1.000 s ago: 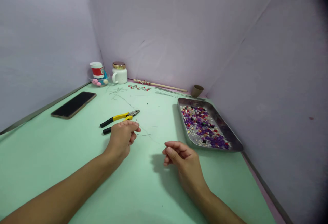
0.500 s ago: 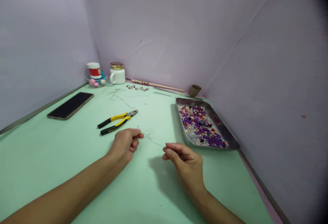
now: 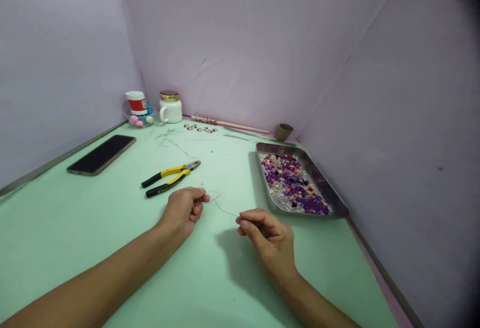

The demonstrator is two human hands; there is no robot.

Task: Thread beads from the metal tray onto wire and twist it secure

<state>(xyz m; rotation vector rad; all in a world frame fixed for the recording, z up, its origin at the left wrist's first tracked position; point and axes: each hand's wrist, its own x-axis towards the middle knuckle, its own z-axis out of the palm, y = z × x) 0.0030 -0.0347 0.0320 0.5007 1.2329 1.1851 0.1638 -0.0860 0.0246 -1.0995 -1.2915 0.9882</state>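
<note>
A thin wire [image 3: 224,210] runs between my two hands above the green tabletop. My left hand [image 3: 186,210] pinches it at one end between thumb and forefinger; a small clear bit, perhaps beads, pokes out above the fingertips. A short loose tail of wire crosses the main strand just right of this hand. My right hand [image 3: 268,232] is closed in a pinch on the wire's other end. Behind my left hand lie pliers [image 3: 173,178] with yellow and black handles, their jaws pointing to the far right. Beyond my right hand stands a metal tray [image 3: 339,203] of mixed beads.
A phone [image 3: 102,155] lies at the left. Farther back are a bowl [image 3: 129,118] holding a white-and-red tub [image 3: 136,104], a white lidded mug [image 3: 171,110], wire scraps [image 3: 167,137], beaded pieces [image 3: 200,128], a wooden stick [image 3: 243,126] and a small brown cup [image 3: 284,132]. Walls enclose the table.
Hardly anything differs. The whole view has shifted slightly, and both hands keep their pinch on the wire.
</note>
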